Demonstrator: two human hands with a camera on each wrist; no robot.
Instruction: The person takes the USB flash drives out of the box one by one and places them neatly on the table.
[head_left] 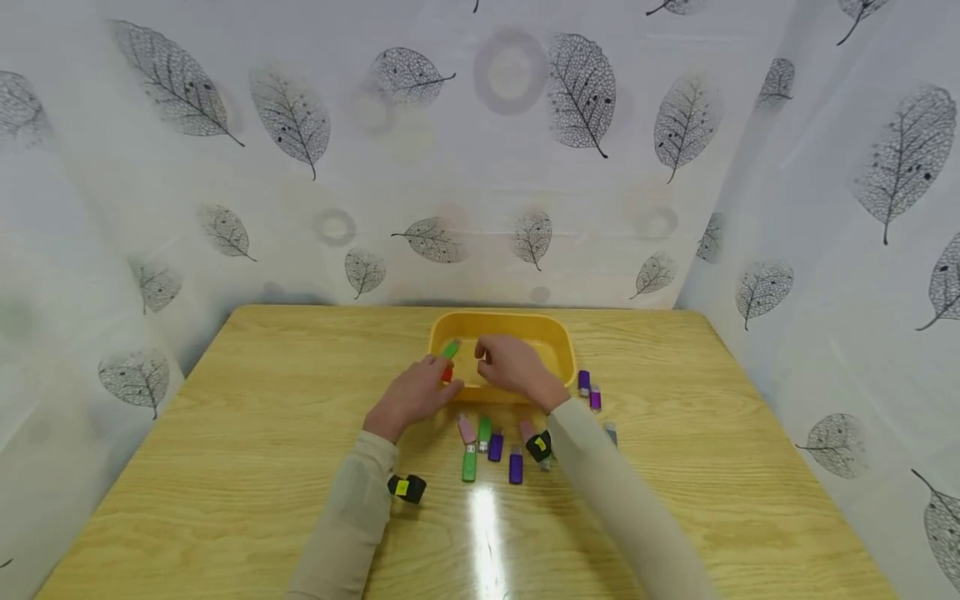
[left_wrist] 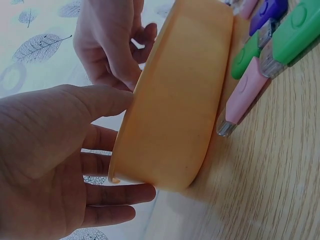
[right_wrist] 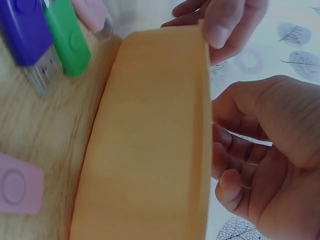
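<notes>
A yellow-orange plastic bin [head_left: 558, 329] stands at the back of the table. My left hand [head_left: 416, 393] is at its front left corner, with the thumb on the rim and the fingers fairly straight. Near those fingers, a green USB stick [head_left: 451, 349] and a red piece [head_left: 447, 373] show inside the bin. My right hand [head_left: 513, 364] reaches over the front wall with curled fingers. In the right wrist view the rim partly hides the right hand [right_wrist: 270, 150], so whether its fingertips hold anything is unclear.
In front of the bin lie several USB sticks, including a pink one [head_left: 467, 429], a green one [head_left: 469, 463] and a purple one [head_left: 516, 466]. Purple sticks [head_left: 584, 382] and a grey one [head_left: 611, 432] lie to the right. A leaf-printed curtain [head_left: 480, 167] hangs behind the table.
</notes>
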